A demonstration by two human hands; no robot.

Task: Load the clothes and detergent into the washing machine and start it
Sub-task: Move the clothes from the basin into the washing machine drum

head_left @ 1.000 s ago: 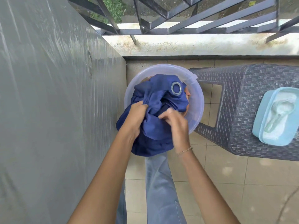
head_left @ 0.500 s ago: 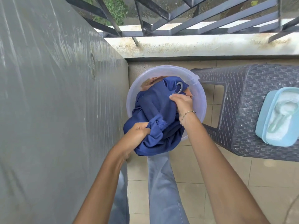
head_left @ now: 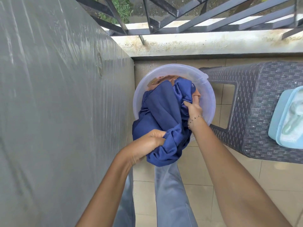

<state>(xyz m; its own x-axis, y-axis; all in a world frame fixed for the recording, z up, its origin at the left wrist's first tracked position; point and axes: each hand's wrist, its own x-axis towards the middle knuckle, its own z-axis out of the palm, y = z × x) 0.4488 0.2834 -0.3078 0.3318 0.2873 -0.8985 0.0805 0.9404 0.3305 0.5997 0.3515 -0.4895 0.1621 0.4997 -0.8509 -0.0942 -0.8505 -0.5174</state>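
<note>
A navy blue garment [head_left: 161, 112] spills out of a translucent round basin [head_left: 209, 95] on the tiled floor. My left hand [head_left: 147, 143] grips a bunched fold of the garment at the basin's near edge. My right hand [head_left: 193, 110], with a bead bracelet at the wrist, reaches into the basin and pinches the same blue cloth deeper in. Tan-orange clothing [head_left: 162, 79] lies under the blue piece at the basin's far side. A light blue detergent tub [head_left: 278, 122] with white powder and a scoop sits on the stool at the right.
A large grey surface [head_left: 57, 104] fills the left side, close against the basin. A dark woven-pattern plastic stool [head_left: 249, 95] stands to the right. A low concrete ledge [head_left: 205, 43] with a metal railing runs behind. My legs in blue jeans [head_left: 170, 194] stand below.
My right hand has moved from the garment's near side further into the basin. My left hand has pulled its fold of the blue cloth nearer and lower. The metal ring on the cloth is hidden now.
</note>
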